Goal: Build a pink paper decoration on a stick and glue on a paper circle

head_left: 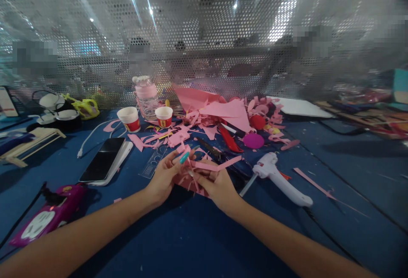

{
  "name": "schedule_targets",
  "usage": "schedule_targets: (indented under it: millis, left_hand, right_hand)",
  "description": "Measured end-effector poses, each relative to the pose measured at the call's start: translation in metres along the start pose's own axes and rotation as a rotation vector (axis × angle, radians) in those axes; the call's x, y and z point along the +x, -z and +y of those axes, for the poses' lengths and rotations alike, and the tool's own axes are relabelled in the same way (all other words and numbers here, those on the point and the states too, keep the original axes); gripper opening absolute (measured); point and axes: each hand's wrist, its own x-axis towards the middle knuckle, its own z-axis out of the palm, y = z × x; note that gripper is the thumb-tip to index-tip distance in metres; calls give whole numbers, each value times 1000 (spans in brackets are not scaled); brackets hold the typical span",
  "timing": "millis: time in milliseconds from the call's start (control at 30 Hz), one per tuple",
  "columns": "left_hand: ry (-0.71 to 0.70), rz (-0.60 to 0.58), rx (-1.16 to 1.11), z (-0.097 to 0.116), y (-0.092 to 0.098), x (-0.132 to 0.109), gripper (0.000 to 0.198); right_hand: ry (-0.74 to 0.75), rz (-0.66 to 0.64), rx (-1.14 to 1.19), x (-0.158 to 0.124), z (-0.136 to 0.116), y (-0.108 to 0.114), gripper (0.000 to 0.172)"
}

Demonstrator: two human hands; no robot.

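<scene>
Pink paper strips (217,168), flat, narrow and bent, are pinched by the left hand (166,177) and right hand (220,186)

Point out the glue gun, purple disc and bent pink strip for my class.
Glue gun (280,180), head view: on its white handle.
Purple disc (253,140), head view: middle of its face.
Bent pink strip (218,168), head view: near its bend.

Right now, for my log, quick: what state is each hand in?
Left hand: closed, holding pink paper strips.
Right hand: closed, also holding pink paper strips.
</scene>
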Motion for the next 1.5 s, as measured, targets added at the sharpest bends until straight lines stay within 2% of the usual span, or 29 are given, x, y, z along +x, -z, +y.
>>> schedule_targets:
  millis: [200,333,433,700,900,1000,1133,1267,1500]
  left_hand:
    - [-6,63,-95,1,-3,-1,43]
    - [27,24,-30,3,-4,-2,54]
    - [22,-2,-28,3,-4,-2,48]
    - [70,43,-8,5,-5,-1,32]
    - [72,48,-61,3,-1,1,37]
    - [65,13,-91,1,0,1,32]
    - [89,7,-84,0,-1,0,22]
    - [107,-10,-55,0,-1,-1,21]
    - [123,-39,-11,2,-2,0,21]
  right_hand:
    - [-85,25,147,1,4,-1,25]
    - [-137,-34,191,0,2,-1,29]
    - [-150,-54,226,0,-1,-1,29]
    - [-214,-43,260,-1,-3,-3,35]
    - [-188,1,192,2,-1,1,34]
    - [-150,29,112,5,2,4,33]
    - [-69,-3,70,6,3,4,35]
    - [5,-27,74,5,1,1,33]
    - [-27,-19,68,4,-1,1,34]
